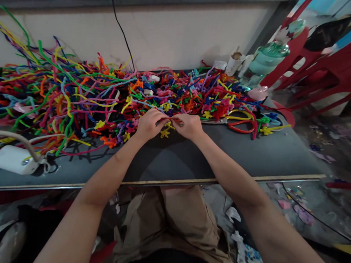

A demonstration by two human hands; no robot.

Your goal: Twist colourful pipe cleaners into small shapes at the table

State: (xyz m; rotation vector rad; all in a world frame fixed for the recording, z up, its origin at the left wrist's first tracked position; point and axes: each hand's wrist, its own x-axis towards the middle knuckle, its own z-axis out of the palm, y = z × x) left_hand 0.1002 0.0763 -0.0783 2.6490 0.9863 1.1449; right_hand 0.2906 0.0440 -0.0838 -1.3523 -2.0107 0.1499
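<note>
My left hand [149,124] and my right hand [189,126] meet fingertip to fingertip over the dark table, at the front of the heap. Both are closed in a pinch on a short red pipe cleaner [171,118], mostly hidden by the fingers. Just below it lies a yellow pipe-cleaner flower [164,134]. Behind the hands spreads a large tangled pile of coloured pipe cleaners [87,88], with small twisted flowers among them. To the right of my right hand rest scissors [241,126] with red-orange handles, their blades pointing toward it.
A white power adapter [13,160] with a thick cable sits at the table's left front. At the back right stand a white cup [234,63] and a green plastic bottle [268,59]. Red chairs [334,75] are beyond the table's right end. Scraps litter the floor.
</note>
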